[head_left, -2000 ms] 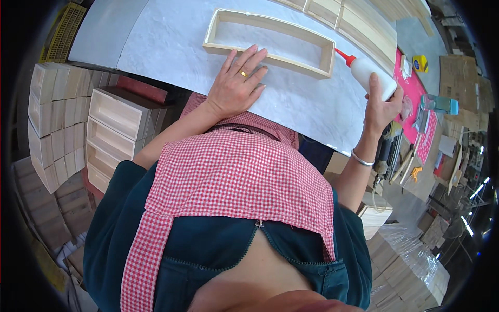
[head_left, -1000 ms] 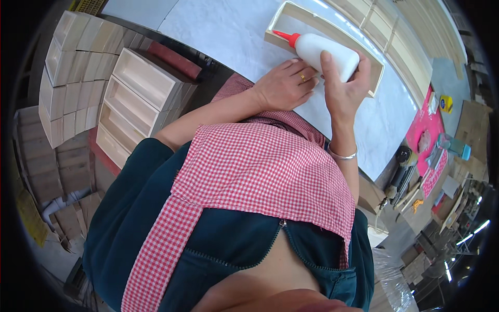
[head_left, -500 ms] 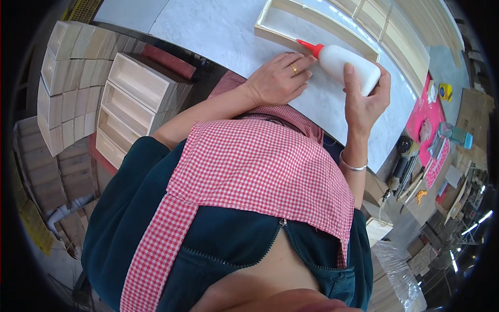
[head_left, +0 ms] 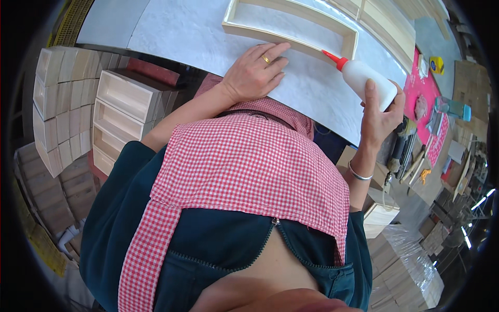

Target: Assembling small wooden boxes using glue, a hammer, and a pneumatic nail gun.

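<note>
My right hand (head_left: pixel 382 112) grips a white squeeze bottle (head_left: pixel 366 83) with a red pointed nozzle, like a glue bottle. The bottle is tilted, its nozzle tip at the near edge of a shallow rectangular wooden frame (head_left: pixel 280 39), close to the frame's right corner; whether it touches cannot be made out. My left hand (head_left: pixel 256 71), with a ring on one finger, rests on the table near the frame's near side. Its fingers are stretched out and it holds nothing.
The marbled white table (head_left: pixel 182 31) carries more pale wooden pieces (head_left: pixel 387 34) beyond the frame. Stacked wooden boxes (head_left: pixel 67 99) and open box trays (head_left: pixel 122 112) stand at the left. To the right lie a pink cloth (head_left: pixel 416 86), a yellow container (head_left: pixel 436 65) and a nail-gun-like tool (head_left: pixel 400 148).
The bottle in my right hand has moved right along the frame's near edge toward its right corner. The whole view has shifted, with the table and frame now further left.
</note>
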`<state>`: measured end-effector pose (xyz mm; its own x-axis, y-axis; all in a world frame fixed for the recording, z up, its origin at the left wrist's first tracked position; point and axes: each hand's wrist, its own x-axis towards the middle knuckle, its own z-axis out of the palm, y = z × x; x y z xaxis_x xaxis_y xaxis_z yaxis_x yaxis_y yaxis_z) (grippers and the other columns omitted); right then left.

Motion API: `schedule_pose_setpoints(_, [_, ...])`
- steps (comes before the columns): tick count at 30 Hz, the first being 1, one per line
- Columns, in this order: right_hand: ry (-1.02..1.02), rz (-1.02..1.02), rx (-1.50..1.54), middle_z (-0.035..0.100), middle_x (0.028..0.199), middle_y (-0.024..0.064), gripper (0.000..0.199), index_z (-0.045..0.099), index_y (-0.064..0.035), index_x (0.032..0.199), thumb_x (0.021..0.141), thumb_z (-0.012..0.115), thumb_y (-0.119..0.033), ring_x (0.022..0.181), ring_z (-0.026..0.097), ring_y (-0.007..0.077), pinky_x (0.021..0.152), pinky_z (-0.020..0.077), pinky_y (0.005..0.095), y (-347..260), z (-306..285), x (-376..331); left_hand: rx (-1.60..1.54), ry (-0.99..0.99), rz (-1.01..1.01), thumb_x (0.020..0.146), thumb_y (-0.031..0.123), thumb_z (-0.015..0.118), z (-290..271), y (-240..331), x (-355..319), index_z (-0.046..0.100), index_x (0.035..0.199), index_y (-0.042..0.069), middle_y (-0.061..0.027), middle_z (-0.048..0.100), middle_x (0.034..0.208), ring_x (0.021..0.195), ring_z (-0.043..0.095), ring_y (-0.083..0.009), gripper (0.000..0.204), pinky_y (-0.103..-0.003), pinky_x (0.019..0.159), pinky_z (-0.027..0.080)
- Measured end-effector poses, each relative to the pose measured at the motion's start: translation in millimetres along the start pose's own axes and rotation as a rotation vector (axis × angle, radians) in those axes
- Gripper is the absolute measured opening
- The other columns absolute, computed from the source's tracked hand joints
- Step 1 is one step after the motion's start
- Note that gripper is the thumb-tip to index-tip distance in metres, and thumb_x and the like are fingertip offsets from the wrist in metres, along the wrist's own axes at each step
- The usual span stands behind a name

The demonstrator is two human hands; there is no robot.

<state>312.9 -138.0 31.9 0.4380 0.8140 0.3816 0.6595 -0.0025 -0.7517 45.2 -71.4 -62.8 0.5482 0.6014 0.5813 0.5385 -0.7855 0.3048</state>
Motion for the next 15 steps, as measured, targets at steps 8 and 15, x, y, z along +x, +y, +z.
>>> schedule_pose_setpoints(8, [0.067, 0.174, -0.029, 0.065, 0.094, 0.0146, 0.046, 0.059, 0.0025, 0.113, 0.085, 0.083, -0.025, 0.071, 0.063, 0.0198, 0.057, 0.0544, 0.0285, 4.3, -30.1, -0.8, 0.005, -0.013, 0.003, 0.084, 0.015, 0.069, 0.9, 0.6, -1.4, 0.067, 0.104, 0.004, -0.01, 0.055, 0.142, 0.117, 0.059, -0.0255, 0.023, -0.035, 0.101, 0.049])
schedule_pose_setpoints(15, [0.149, 0.191, -0.02, 0.064, 0.093, 0.0145, 0.045, 0.059, 0.0026, 0.111, 0.085, 0.082, -0.026, 0.068, 0.062, 0.0197, 0.053, 0.0543, 0.0281, 16.1, -41.0, 4.9, -0.012, -0.022, -0.004, 0.083, 0.013, 0.07, 1.9, 1.3, 4.5, 0.067, 0.107, 0.003, -0.0106, 0.056, 0.141, 0.115, 0.06, -0.0264, 0.026, -0.036, 0.099, 0.049])
